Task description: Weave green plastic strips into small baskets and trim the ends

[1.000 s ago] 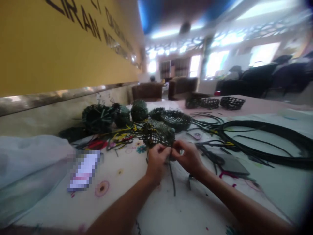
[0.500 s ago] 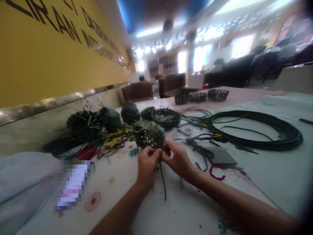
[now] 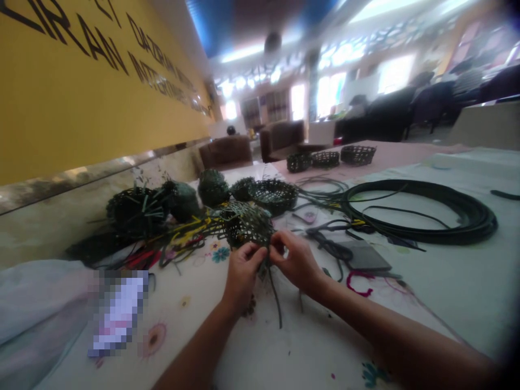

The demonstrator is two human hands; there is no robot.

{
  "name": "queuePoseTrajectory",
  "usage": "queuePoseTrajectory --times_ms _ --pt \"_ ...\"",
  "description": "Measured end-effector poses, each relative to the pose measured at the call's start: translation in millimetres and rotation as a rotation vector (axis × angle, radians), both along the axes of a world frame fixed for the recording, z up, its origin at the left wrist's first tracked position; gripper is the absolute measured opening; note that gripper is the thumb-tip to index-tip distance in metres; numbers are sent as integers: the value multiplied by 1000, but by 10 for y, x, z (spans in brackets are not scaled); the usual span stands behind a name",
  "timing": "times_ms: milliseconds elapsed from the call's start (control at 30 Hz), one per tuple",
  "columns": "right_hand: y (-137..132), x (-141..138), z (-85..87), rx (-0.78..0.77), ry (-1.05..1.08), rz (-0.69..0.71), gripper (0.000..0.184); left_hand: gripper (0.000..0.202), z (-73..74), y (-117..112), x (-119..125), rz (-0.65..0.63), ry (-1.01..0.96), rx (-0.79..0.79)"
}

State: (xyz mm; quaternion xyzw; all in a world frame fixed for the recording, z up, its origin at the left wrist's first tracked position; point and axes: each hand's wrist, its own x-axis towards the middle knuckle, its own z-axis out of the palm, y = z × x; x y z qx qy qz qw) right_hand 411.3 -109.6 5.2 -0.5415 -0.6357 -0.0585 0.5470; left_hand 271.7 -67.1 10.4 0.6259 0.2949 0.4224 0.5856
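A dark green woven basket [image 3: 248, 223] with an open mesh is tilted over the flowered tablecloth in front of me. My left hand [image 3: 242, 271] pinches its near edge between thumb and fingers. Close beside it, my right hand [image 3: 293, 259] is pinched at the same edge, its thumb and forefinger together. The fingertips cover whatever part of the weave or strip they hold there. Below the hands a loose dark strip [image 3: 277, 306] hangs down toward the cloth.
Several woven baskets [image 3: 213, 187] stand behind the work, with yellow and dark strips among them. To the right lies a large coil of dark strip [image 3: 479, 222], near a grey flat block [image 3: 369, 257] and a magenta curl [image 3: 359, 291]. A whitish bundle [image 3: 40, 303] sits at left.
Both hands keep their pinch at the basket's edge. The hanging strip's lower end has swung slightly right. The whole view has shifted a little.
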Motion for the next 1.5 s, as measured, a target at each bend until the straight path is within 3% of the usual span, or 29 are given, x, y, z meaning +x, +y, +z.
queuePoseTrajectory --times_ms 333,533,733,900,1067,1333,1500 --pt "-12 -61 -74 49 -16 20 15 21 -103 2 35 143 2 47" --pt "7 -92 -144 37 -13 48 13 24 -141 19 52 168 -50 -28" --pt "-38 -30 -44 15 -9 70 15 23 -52 39 7 116 -42 -28" --pt "16 105 -24 -4 203 -12 17 26 55 16 -26 73 -128 -122" --pt "147 222 -102 -214 355 304 34 36 110 -5 0 -8 -182 -261" --pt "126 191 -102 -349 657 464 34 40 110 -2 17 24 -234 -279" --pt "89 172 -55 -354 778 566 30 41 130 15 -4 30 -205 -232"
